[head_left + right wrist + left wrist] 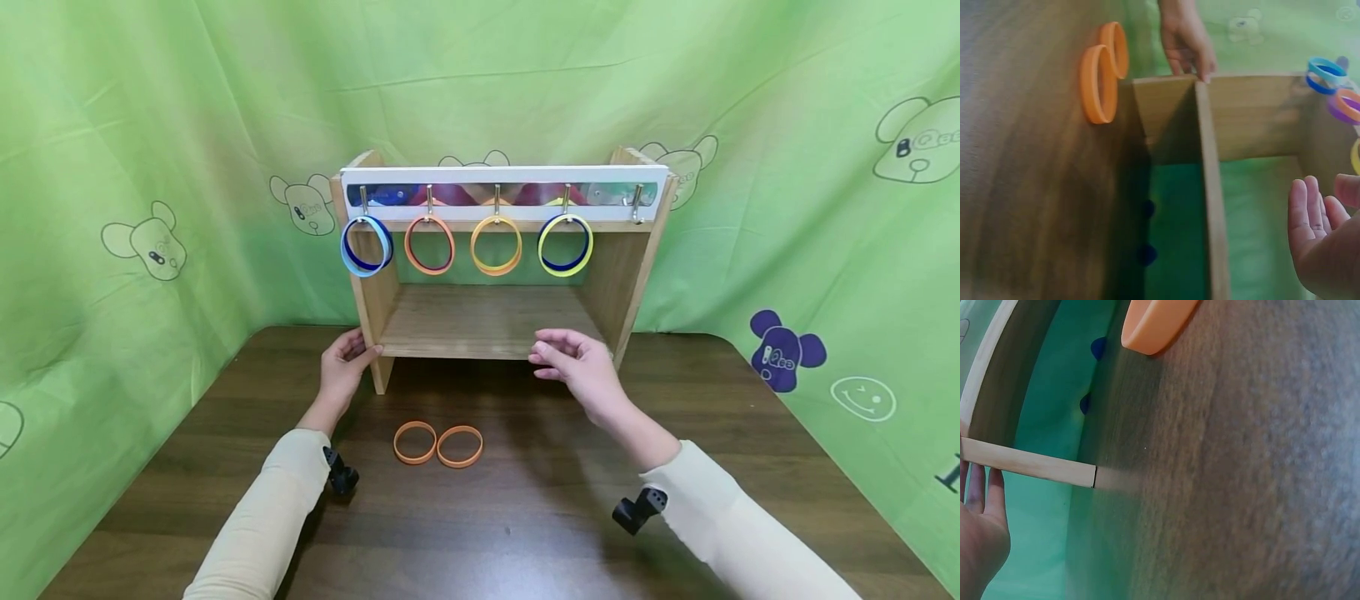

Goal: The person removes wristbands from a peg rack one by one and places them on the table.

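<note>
A wooden rack (480, 348) with a white front rail (495, 175) stands on the table. My left hand (342, 371) holds the lower part of its left side panel (372, 308), thumb at the front edge and fingers along the outer face. In front of the shelf, my right hand (581, 371) hovers with loosely bent fingers and nothing in them; the right wrist view shows its palm. From the rail's hooks hang rings: light and dark blue ones (366, 247), a coral one (429, 245), a yellow-orange one (496, 246), and a yellow one with dark blue (566, 245).
Two orange rings, a left one (396, 443) and a right one (480, 446), lie side by side on the dark wood table (517, 533). The hook (637, 202) at the far right carries no ring. A green printed cloth (187, 100) hangs behind and beside the table.
</note>
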### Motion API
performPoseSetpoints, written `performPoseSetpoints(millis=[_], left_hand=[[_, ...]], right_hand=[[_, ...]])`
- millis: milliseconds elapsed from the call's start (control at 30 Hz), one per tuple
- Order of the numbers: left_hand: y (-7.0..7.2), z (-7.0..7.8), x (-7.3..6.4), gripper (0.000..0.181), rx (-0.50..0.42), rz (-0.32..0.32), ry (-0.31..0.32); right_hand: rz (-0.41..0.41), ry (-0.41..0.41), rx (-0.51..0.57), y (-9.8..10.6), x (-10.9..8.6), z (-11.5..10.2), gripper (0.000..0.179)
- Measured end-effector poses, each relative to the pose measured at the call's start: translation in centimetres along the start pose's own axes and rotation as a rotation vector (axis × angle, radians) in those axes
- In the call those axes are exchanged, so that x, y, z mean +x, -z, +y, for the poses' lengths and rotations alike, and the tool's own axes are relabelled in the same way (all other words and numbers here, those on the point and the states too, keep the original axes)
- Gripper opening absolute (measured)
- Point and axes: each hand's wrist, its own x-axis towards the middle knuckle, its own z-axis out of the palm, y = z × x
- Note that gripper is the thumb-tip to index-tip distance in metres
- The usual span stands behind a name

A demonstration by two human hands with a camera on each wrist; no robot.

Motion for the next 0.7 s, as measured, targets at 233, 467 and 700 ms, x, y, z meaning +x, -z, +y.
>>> performPoseSetpoints(millis=[233, 467, 700], left_hand=[[0.0, 0.1, 0.0, 0.039, -0.007, 0.003, 0.006], [0.0, 0.3, 0.1, 0.041, 0.008, -0.015, 0.028], [0.0, 1.0, -0.3, 0.041, 0.017, -0.017, 0.031]], right_hand=[[0.051, 0.082, 0.068, 1.0, 0.3, -2.0, 0.016], [0.119, 0.16, 0.158, 1.8, 0.7, -3.9, 0.012], [0.141, 0.196, 0.239, 2.3, 1.6, -5.0, 0.015]])
